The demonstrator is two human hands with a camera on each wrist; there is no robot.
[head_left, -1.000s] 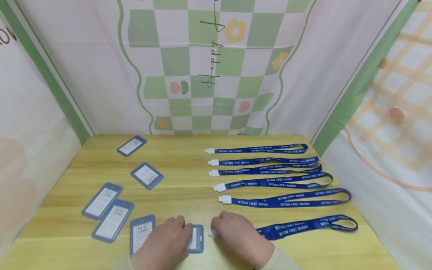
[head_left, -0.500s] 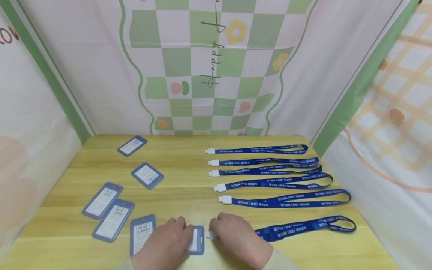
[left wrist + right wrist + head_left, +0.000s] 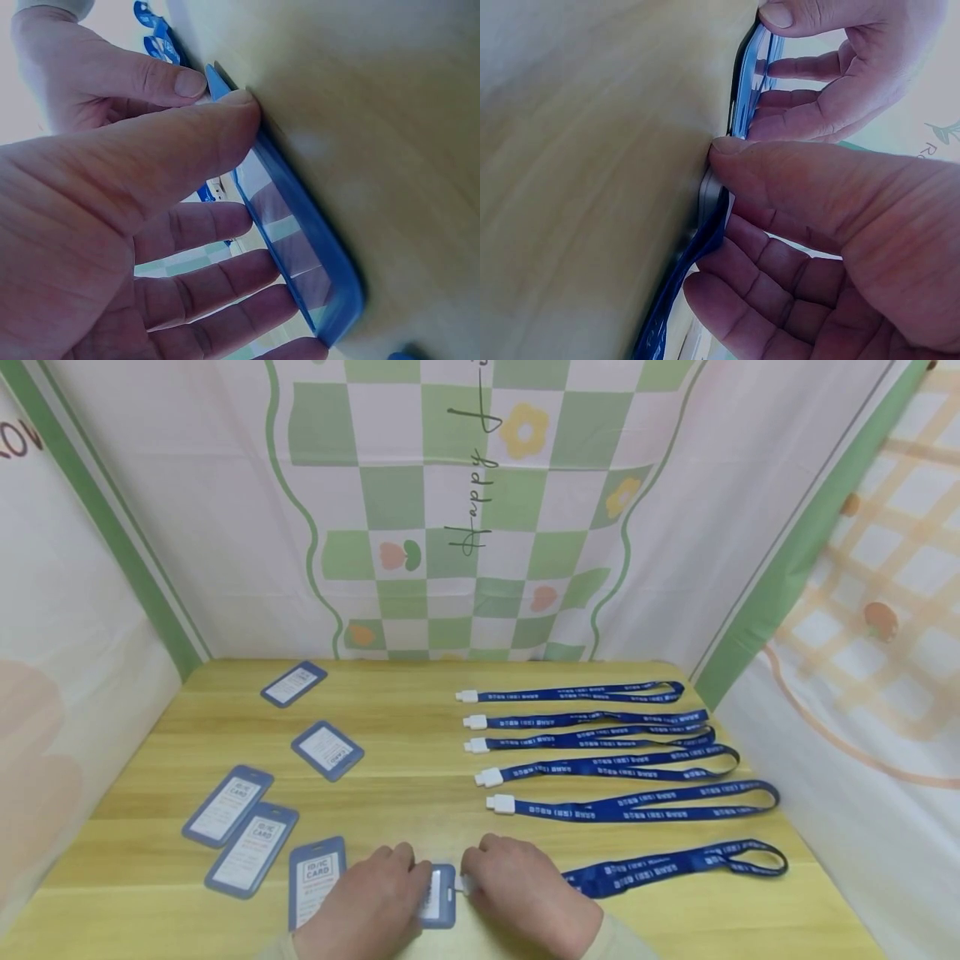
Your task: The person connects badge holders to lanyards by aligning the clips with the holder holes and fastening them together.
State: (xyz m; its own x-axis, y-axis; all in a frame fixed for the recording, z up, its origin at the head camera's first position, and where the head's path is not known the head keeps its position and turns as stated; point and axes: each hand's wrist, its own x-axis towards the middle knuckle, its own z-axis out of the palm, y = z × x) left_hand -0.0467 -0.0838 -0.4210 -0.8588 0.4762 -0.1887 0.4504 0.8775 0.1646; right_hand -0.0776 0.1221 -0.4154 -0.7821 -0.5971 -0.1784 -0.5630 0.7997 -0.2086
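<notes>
A blue-framed ID card holder [image 3: 448, 912] lies sideways near the front of the table, its slotted end to the right. My left hand [image 3: 367, 897] holds it by the edges between thumb and fingers, as the left wrist view shows. My right hand [image 3: 528, 893] pinches the white clip [image 3: 707, 196] of a blue lanyard [image 3: 637, 874] between thumb and fingers. In the head view, the clip's tip reaches the slotted end of the holder; whether it is in the slot cannot be made out. The lanyard's strap trails off to the right.
Several more card holders [image 3: 251, 850] lie on the left of the wooden table [image 3: 405, 793], one [image 3: 333, 847] partly under my left forearm. On the right, several blue lanyards [image 3: 637, 814] lie in rows, clips pointing left. Printed curtains [image 3: 225, 527] enclose the back and sides.
My right hand has shifted slightly left, drawing the lanyard along. The gap between its clip and the card holder has narrowed to contact or nearly so. My left hand has barely moved.
</notes>
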